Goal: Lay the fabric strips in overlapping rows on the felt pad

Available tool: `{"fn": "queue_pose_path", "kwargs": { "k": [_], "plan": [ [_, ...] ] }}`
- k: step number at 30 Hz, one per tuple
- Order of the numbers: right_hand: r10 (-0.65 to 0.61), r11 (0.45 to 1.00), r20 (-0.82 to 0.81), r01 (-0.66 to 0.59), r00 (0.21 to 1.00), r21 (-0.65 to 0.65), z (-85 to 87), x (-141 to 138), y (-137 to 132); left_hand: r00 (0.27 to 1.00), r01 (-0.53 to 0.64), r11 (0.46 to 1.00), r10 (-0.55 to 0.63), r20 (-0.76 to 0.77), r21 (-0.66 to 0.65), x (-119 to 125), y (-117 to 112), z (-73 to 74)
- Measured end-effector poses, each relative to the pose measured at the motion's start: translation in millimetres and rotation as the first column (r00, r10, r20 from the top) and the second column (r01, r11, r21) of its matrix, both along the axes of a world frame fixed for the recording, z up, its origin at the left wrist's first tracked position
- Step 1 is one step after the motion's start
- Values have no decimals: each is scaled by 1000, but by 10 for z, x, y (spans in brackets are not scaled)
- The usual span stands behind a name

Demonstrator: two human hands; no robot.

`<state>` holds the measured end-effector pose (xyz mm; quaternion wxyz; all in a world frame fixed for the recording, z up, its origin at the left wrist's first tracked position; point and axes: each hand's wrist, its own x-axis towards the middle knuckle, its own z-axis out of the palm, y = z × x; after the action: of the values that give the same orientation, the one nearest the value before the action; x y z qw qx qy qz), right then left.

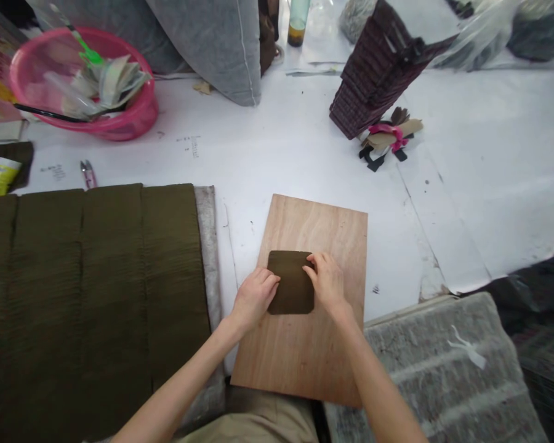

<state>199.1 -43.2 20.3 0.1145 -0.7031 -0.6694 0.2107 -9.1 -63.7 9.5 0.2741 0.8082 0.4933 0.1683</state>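
Observation:
A dark olive fabric piece [290,286], roughly square with rounded lower corners, lies flat on a wooden board [300,351]. My left hand [253,296] is at its left edge, thumb and fingers closed together on the cloth there. At the upper right corner is my right hand [327,280], its thumb and fingertips curled over the fabric edge with a gap between them. Whether the right fingers pinch the cloth cannot be made out. To the left, rows of stacked olive fabric pieces [111,283] overlap one another on a grey cloth.
A pink basket [141,117] holding scraps and tools stands at the back left, with small pink-handled snips [88,175] nearer. A dark maroon stack [373,67] leans at the back right beside fabric scraps [390,138]. Grey padded cloth [434,363] lies at the lower right.

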Motion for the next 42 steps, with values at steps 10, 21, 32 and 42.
{"fn": "queue_pose_path", "kwargs": {
  "k": [10, 21, 32, 42],
  "plan": [
    [-32, 984, -60, 21, 998, -176, -9, 119, 206, 992, -57, 989, 40, -124, -135, 61, 456, 31],
    [72, 996, -162, -78, 984, -30, 46, 151, 88, 967, 64, 982, -105, -234, -176, 111, 685, 150],
    [-142, 988, -163, 131, 976, -81, -37, 143, 1, 956, 63, 976, -119, -270, -207, 74, 769, 168],
    [-167, 981, -78, 158, 983, -110, -87, 105, 2, 966, -15, 989, -24, -259, -146, 118, 692, 121]
  ]
}}
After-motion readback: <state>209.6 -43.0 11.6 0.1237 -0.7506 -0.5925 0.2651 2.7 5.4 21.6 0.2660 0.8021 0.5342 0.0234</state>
